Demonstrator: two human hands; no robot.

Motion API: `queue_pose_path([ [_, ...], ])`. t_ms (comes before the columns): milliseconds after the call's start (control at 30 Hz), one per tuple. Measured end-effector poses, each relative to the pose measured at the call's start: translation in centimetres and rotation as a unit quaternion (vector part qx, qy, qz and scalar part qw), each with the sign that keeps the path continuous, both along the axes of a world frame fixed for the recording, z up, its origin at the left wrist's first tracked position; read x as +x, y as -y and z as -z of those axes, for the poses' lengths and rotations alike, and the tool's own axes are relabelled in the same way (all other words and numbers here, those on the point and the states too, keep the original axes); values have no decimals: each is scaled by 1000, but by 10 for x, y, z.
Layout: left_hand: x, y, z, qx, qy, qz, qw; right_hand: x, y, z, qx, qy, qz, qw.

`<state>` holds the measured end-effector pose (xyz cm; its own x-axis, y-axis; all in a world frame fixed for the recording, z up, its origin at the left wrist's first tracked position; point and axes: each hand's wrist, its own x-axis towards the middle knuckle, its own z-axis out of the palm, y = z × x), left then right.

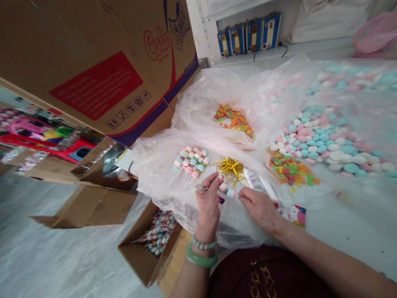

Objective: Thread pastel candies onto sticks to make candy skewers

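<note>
My left hand [209, 203], with green bracelets at its wrist, is closed on a short string of pastel candies [223, 188] in clear wrapping. My right hand [256, 205] is pinched just past the blue end of that string; what its fingertips hold is too small to make out. Gold twist ties [231, 169] lie behind both hands. Left of them is a group of pink, white and blue candies [192, 161] on clear plastic sheeting [161, 155]. Colourful ring candies [288, 167] lie to the right, beside a heap of pastel candies [325, 138].
A large cardboard box [93, 62] stands at the upper left. Below the table edge, an open carton [136, 256] holds candy strings. More ring candies [234, 120] lie farther back, and blue binders [254, 37] stand on a shelf.
</note>
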<state>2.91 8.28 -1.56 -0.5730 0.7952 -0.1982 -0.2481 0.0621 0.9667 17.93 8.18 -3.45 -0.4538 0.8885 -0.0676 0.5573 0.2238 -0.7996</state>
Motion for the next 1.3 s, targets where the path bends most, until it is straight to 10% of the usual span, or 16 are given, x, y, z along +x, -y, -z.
queue_pose_path([
  [500,-25,1,-3,-65,238,105,963,20,-9,-13,-64,-73,5,995],
  [1067,-7,5,-3,-47,231,100,967,17,-8,-17,3,35,-21,999],
  [1300,-38,13,-20,-31,318,53,946,22,-7,-29,-237,-204,42,949],
])
